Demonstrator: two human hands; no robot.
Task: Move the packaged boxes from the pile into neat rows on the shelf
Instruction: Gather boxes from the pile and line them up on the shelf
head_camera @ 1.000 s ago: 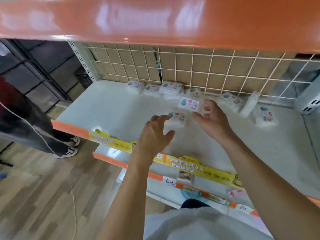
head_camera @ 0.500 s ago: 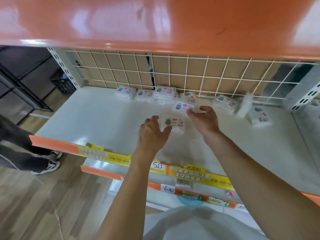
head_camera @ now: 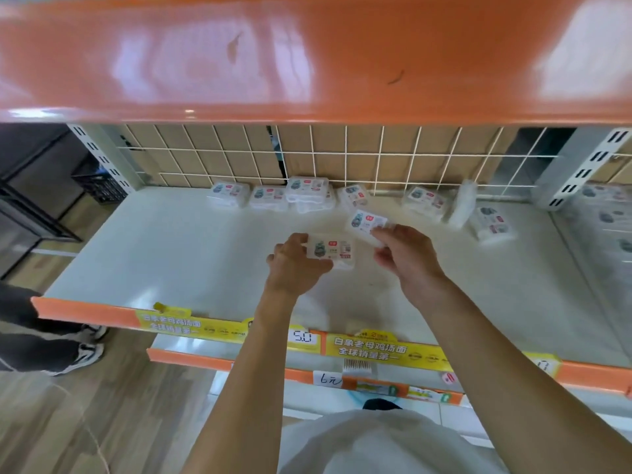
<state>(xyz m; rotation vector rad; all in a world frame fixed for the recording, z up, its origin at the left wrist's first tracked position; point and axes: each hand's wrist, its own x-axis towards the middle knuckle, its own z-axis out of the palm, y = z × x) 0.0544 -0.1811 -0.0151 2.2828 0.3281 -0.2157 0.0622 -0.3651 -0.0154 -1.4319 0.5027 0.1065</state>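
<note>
Head view: left hand (head_camera: 297,265) grips a box (head_camera: 330,249) lying flat, long axis left to right, mid-shelf (head_camera: 178,254); right hand (head_camera: 403,254) pinches a second box (head_camera: 367,223) just behind. Loose boxes (head_camera: 307,191) line the back edge; bare room lies left and front.

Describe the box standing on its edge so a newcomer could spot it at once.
Follow the wire grid at the back of the white shelf towards its right end. Among the packaged boxes there, one box stands upright on its narrow edge, while its neighbours lie flat, labels up.
</note>
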